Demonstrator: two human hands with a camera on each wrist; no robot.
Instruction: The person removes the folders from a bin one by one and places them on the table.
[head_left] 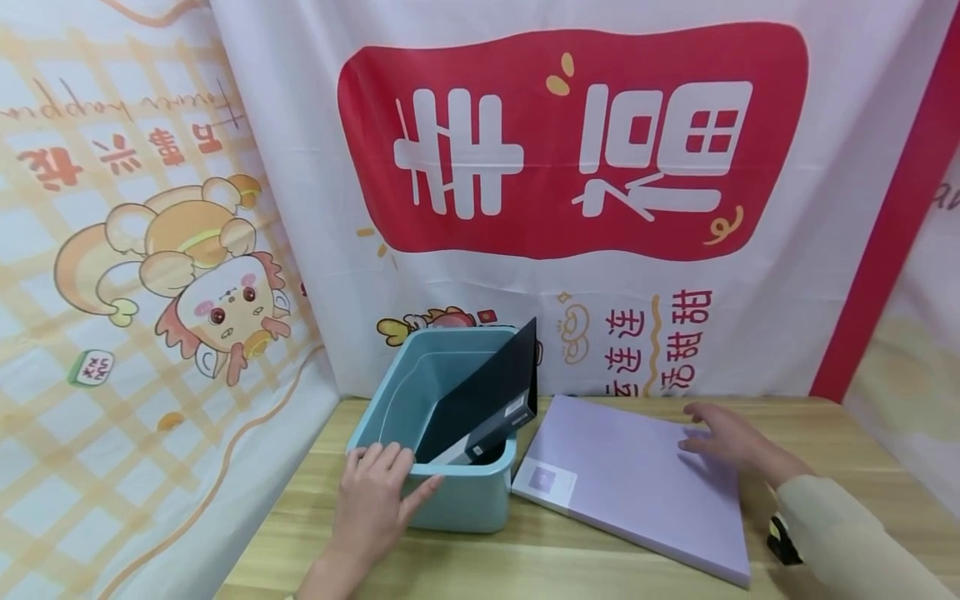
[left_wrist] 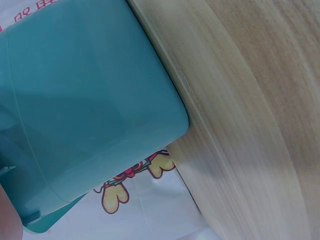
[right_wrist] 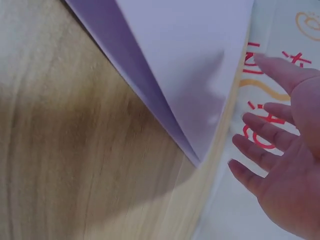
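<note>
The left hand (head_left: pixel 370 496) grips the blue bin's (head_left: pixel 465 504) near rim; beyond it, a black binder (head_left: pixel 480 392) leans inside, long spine rising rightward. Below and left of the right hand (head_left: pixel 726 440), fingers spread, a purple binder (head_left: pixel 637 475) lies, long spine slanting rightward toward the person.

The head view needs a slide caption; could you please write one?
Left grip on teal bin, black folder jutting out, purple folder lying alongside.
</note>
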